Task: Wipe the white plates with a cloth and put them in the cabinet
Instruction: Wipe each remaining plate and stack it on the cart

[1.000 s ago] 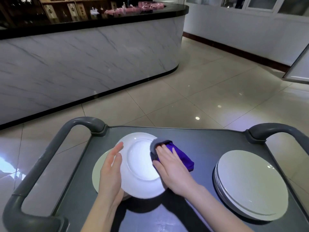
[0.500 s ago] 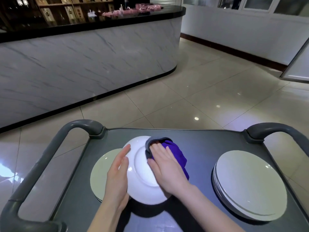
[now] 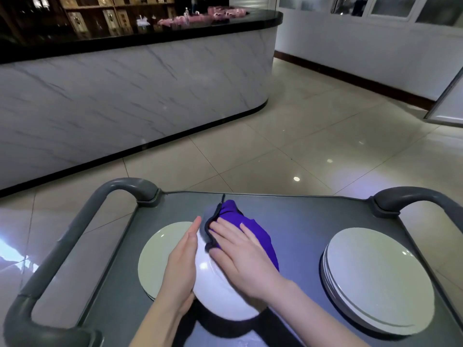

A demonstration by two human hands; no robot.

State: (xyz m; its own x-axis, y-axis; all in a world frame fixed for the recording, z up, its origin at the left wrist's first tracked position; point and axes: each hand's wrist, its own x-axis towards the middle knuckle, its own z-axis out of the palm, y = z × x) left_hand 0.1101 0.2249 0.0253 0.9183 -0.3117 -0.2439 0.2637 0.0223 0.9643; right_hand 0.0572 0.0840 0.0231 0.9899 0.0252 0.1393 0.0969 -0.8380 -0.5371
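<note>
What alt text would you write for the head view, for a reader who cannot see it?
A right hand presses a purple cloth on a tilted white plate, steadied by the left hand, over a grey cart. A second plate lies beneath; a plate stack sits at right.

Your cloth (image 3: 253, 231) shows deep purple with a grey side. The plate (image 3: 215, 294) under it gleams white. The lower plate (image 3: 157, 259) and the stack of plates (image 3: 375, 279) read pale greenish-white. The cart (image 3: 300, 221) is dark grey. The bar counter (image 3: 125, 101) is white marble with grey veins and a black top, and the floor tiles (image 3: 300, 136) are beige.
</note>
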